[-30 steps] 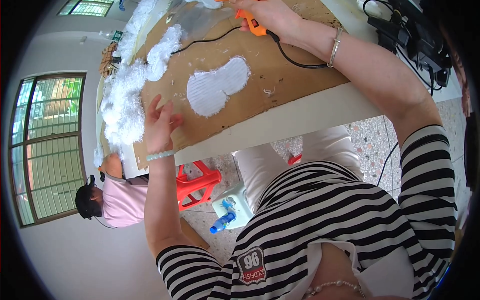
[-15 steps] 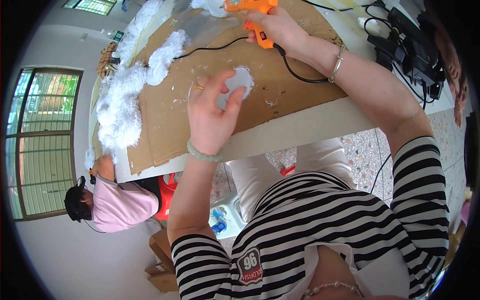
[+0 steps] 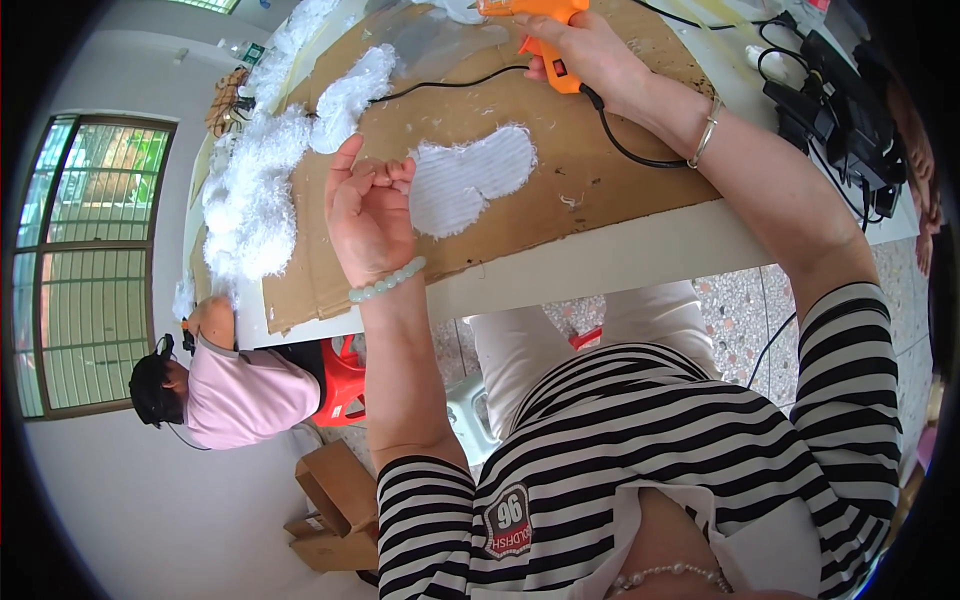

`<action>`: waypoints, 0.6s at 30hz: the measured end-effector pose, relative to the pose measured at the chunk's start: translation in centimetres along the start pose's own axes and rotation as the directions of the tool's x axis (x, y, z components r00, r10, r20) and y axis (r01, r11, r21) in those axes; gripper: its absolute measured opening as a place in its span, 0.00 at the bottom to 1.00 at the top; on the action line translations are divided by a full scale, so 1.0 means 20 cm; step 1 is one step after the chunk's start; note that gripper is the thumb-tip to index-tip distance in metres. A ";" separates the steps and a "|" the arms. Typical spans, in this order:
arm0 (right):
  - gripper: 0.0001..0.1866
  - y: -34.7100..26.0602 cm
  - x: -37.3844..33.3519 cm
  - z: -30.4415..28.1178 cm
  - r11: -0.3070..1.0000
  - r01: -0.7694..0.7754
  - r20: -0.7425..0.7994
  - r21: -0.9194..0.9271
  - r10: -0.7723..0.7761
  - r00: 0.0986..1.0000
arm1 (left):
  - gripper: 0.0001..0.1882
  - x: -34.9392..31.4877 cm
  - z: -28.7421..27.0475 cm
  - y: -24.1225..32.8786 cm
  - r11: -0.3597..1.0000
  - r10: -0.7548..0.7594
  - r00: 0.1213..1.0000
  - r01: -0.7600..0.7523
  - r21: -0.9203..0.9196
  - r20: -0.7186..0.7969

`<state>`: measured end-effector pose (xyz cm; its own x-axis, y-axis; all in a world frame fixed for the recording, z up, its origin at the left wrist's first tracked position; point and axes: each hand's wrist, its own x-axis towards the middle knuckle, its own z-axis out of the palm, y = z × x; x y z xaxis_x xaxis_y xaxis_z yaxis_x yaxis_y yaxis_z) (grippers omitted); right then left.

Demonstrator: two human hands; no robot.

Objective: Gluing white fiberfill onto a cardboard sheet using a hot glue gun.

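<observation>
In my right hand (image 3: 590, 58) is an orange glue gun (image 3: 552, 62), its nozzle pointing left at the upper edge of the view; a black cord runs from its handle. On the brown cardboard lies a flat white two-lobed fabric piece (image 3: 470, 180) with a fuzzy edge. My left hand (image 3: 372, 215) is turned palm up at its left end. The thumb stands apart and the fingers are loosely curled, their tips by the piece's edge. Nothing shows in the palm. Left of this hand are a fluffy white piece (image 3: 350, 98) and a white fluffy heap (image 3: 250, 205).
The cardboard sheet (image 3: 600, 190) covers much of the white table (image 3: 570, 245). Black power adapters and cables (image 3: 835, 110) crowd the right end. A co-worker in a pink top (image 3: 250, 395) sits at the left near a red stool (image 3: 343, 380). Cardboard boxes (image 3: 340, 485) stand on the floor.
My left hand has moved left off the white fabric piece and turned palm up, uncovering the piece. The right hand still grips the glue gun. The whole view has shifted slightly.
</observation>
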<state>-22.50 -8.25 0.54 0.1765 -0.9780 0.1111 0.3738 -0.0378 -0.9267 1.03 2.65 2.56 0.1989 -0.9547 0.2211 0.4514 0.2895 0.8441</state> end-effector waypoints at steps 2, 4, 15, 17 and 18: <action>0.11 0.01 0.00 0.00 1.000 -0.009 0.004 0.028 0.009 1.000 | 0.21 0.00 -0.02 0.00 1.000 0.003 1.000 -0.003 0.003 0.009; 0.11 0.05 0.05 -0.03 0.999 -0.005 0.004 0.049 0.005 1.000 | 0.20 0.00 -0.03 0.02 1.000 -0.007 0.999 0.007 0.000 0.053; 0.19 -0.01 -0.03 -0.02 0.985 -0.068 -0.029 -0.157 0.064 0.998 | 0.19 -0.06 -0.10 0.09 0.981 0.028 0.995 -0.045 0.188 0.092; 0.19 -0.02 -0.03 -0.02 0.978 -0.079 -0.033 -0.195 0.074 0.997 | 0.19 -0.08 -0.12 0.10 0.978 0.048 0.995 -0.066 0.200 0.093; 0.19 -0.01 -0.03 -0.02 0.978 -0.079 -0.026 -0.195 0.075 0.997 | 0.20 -0.09 -0.13 0.11 0.969 0.085 0.993 -0.103 0.226 0.086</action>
<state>-23.12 -7.74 0.52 0.1802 -0.9831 0.0317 0.1743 0.0002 -0.9847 3.94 5.28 2.76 0.1611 -0.9290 0.3333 0.2202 0.3630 0.9054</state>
